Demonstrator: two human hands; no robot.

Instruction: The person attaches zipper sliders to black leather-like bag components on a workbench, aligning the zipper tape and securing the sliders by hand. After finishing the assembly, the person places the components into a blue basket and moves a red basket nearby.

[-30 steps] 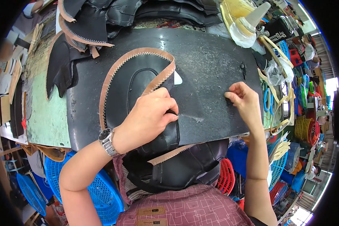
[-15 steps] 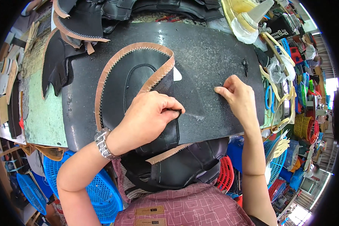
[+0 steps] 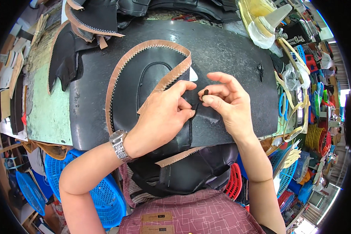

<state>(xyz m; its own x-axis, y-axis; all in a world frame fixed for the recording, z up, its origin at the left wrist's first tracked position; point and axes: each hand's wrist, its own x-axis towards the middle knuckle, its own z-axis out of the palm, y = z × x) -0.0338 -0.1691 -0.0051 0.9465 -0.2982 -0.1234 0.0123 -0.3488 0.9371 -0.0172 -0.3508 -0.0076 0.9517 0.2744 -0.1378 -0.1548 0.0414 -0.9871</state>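
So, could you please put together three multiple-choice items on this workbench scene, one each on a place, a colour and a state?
1. Where does the silver metal wristwatch sit?
A. on the left wrist
B. on the right wrist
C. on the bench

2. What colour is the zigzag-stitched trim band edging the black leather panel?
A. white
B. tan brown
C. blue

3. What is the right hand doing?
A. lying flat and empty
B. gripping scissors
C. pinching a small black piece between its fingertips

Answers: 1 A, the watch circles the wrist behind the left hand, which presses on the panel. 2 B, the band shows tan against the dark rubber bench mat. 3 C, thumb and forefinger close on the little black piece.
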